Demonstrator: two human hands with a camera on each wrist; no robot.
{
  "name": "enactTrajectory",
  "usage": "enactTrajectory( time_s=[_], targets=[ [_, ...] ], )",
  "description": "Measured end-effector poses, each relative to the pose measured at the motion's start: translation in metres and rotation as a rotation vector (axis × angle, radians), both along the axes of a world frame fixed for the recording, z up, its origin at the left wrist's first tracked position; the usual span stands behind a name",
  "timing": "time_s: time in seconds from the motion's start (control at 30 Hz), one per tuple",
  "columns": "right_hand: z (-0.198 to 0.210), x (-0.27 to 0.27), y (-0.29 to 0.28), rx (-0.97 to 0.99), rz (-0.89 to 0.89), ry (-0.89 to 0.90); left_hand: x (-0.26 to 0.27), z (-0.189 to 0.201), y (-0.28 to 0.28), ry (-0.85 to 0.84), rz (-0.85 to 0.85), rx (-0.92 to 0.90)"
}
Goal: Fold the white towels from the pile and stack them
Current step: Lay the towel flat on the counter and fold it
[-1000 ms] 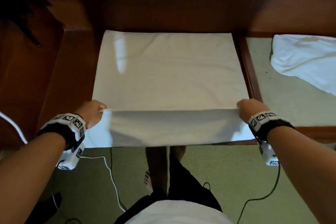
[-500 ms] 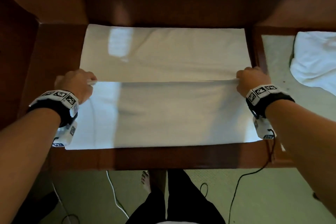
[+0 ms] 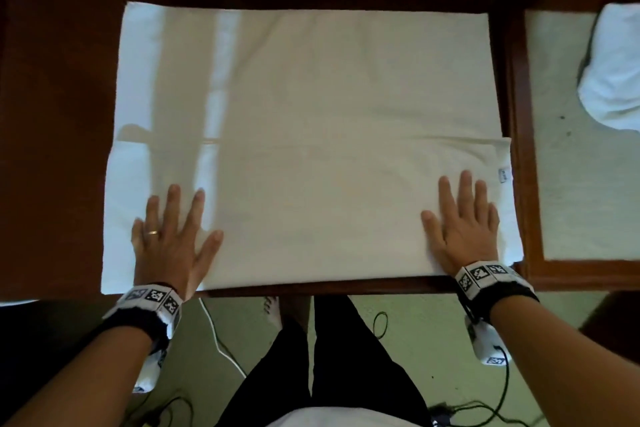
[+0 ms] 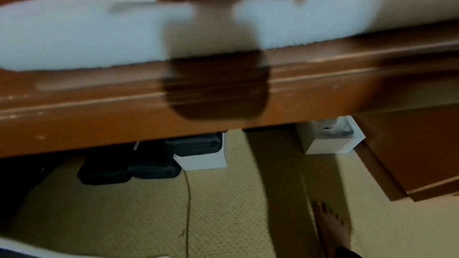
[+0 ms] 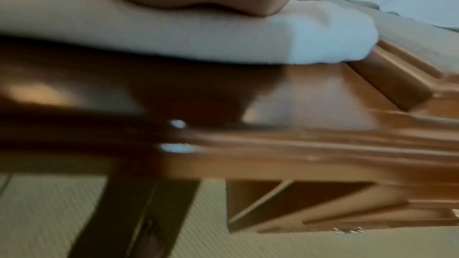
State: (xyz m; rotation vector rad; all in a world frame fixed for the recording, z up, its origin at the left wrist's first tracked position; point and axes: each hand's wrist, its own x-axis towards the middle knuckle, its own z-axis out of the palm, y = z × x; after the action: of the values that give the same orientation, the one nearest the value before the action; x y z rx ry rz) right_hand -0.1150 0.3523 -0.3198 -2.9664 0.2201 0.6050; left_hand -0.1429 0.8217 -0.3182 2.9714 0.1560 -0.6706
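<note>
Head view: a white towel (image 3: 311,114) lies spread flat on the dark wooden surface (image 3: 52,149), its near hem along the surface's front edge. The left hand (image 3: 169,239) and the right hand (image 3: 464,229) press palm-down on its near corners, fingers (image 3: 173,204) straight and spread, gripping nothing. A faint crease crosses the cloth at mid-depth, and a small label (image 3: 504,174) shows at the right edge. More white cloth, the pile (image 3: 609,73), lies bunched on a pale inset panel to the right, well apart from the spread towel.

Wrist views: the heel of each palm rests on the towel near the front edge; the pile of the cloth looks thick and nubbly.

Handling, as judged: the towel is soft, light and limp, with no stiffness to hold a shape; it will drape and wrinkle when lifted, and slide little on the wood. It is best pinched at two corners of one hem, kept taut between the hands, then smoothed flat after each fold.
</note>
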Motion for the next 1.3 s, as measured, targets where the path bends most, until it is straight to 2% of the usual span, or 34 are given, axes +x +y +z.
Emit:
enactTrajectory(
  time_s=[0.07, 0.13, 0.23, 0.3, 0.37, 0.47, 0.6, 0.7, 0.73, 0.8, 0.87, 0.93, 1.0, 1.07, 1.13, 1.17, 1.23, 1.3],
  targets=[
    [0.004, 0.006, 0.015, 0.035, -0.025, -0.040, -0.001, 0.002, -0.007, -0.021, 0.013, -0.018],
    [0.007, 0.013, 0.049, 0.080, 0.042, -0.127, 0.006, 0.005, -0.023, -0.042, -0.017, -0.052],
    [0.004, 0.012, 0.122, 0.179, 0.300, -0.211, 0.014, -0.001, -0.053, -0.072, -0.158, -0.068],
    [-0.002, 0.002, 0.158, 0.185, 0.491, -0.160, 0.014, -0.008, -0.064, -0.069, -0.193, -0.045],
    [-0.007, -0.003, 0.161, 0.131, 0.580, -0.103, 0.009, -0.015, -0.064, -0.088, -0.183, -0.031],
    [-0.010, 0.009, 0.111, 0.056, 0.458, -0.114, 0.007, -0.017, -0.060, -0.109, -0.176, -0.023],
    [-0.003, 0.032, 0.007, -0.004, 0.094, -0.068, 0.008, -0.015, -0.064, -0.113, -0.169, -0.017],
    [0.003, 0.046, -0.014, -0.022, -0.074, -0.065, 0.014, -0.010, -0.070, -0.098, -0.124, -0.019],
    [0.005, 0.048, -0.005, -0.020, -0.066, -0.081, 0.017, -0.008, -0.073, -0.103, -0.100, -0.026],
    [0.007, 0.043, 0.027, 0.012, 0.097, -0.092, 0.023, -0.003, -0.082, -0.120, -0.119, -0.043],
    [0.005, 0.028, 0.058, 0.055, 0.266, -0.055, 0.027, 0.000, -0.086, -0.104, -0.281, -0.057],
    [0.002, 0.019, 0.071, 0.067, 0.271, -0.018, 0.032, -0.002, -0.072, -0.053, -0.436, -0.025],
    [0.001, 0.020, 0.070, 0.060, 0.240, -0.015, 0.042, -0.003, -0.038, -0.031, -0.367, 0.021],
    [0.003, 0.023, 0.068, 0.046, 0.256, -0.008, 0.051, 0.000, 0.006, -0.031, -0.149, 0.057],
    [0.005, 0.026, 0.068, 0.044, 0.266, 0.006, 0.060, 0.008, 0.037, 0.058, 0.027, 0.095],
    [0.006, 0.029, 0.067, 0.042, 0.270, 0.022, 0.063, 0.013, 0.043, 0.083, 0.044, 0.132],
    [0.012, 0.037, 0.067, 0.046, 0.280, 0.057, 0.068, 0.022, 0.032, 0.029, -0.028, 0.175],
    [0.020, 0.042, 0.067, 0.039, 0.272, 0.084, 0.068, 0.023, 0.011, -0.018, -0.123, 0.101]
  ],
)
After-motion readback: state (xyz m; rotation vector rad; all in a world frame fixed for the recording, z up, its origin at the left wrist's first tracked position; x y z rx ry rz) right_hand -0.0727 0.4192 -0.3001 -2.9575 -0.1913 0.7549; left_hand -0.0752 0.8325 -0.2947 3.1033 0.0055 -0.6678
